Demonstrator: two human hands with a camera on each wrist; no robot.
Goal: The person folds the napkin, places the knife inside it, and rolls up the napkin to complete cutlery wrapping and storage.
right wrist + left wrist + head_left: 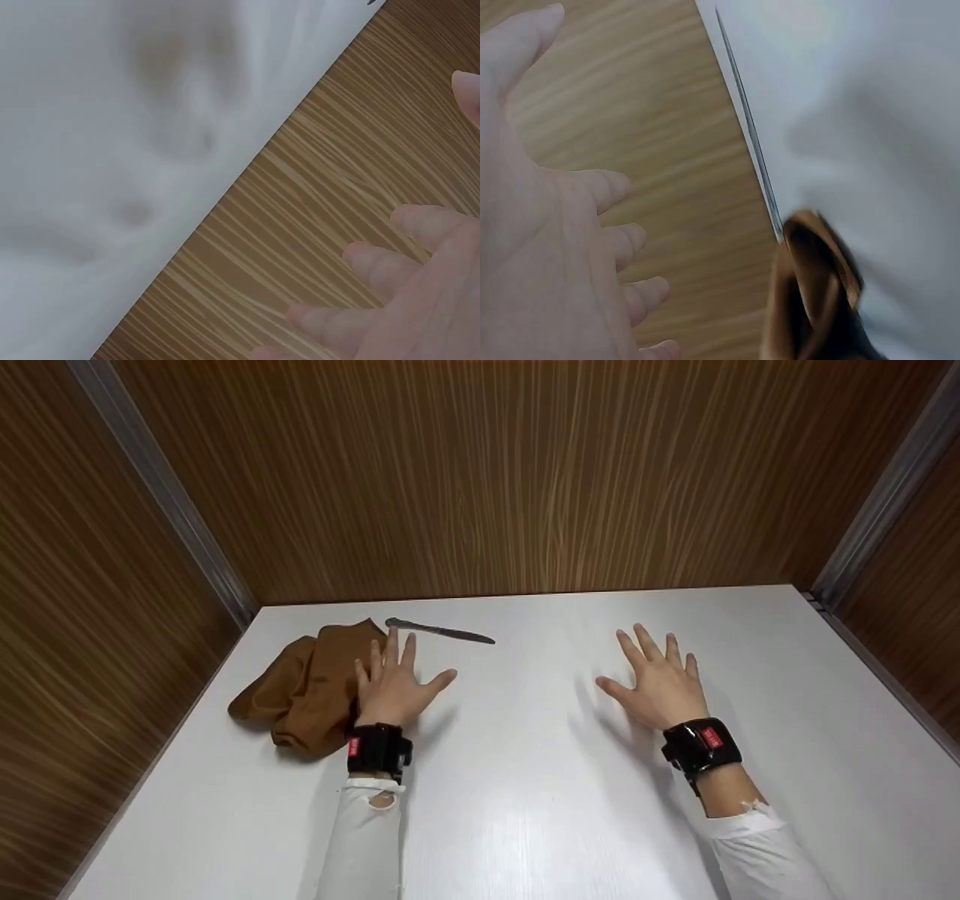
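Left hand spread open beside brown cloth and knife.

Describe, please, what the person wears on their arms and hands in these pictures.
Both hands, left and right, are bare. Each wrist carries a black strap-on band with a small red label: left band, right band. Below them are white long sleeves; the left cuff has a small hole, and the right cuff looks frayed.

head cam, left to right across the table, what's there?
brown cloth → left hand → knife → right hand
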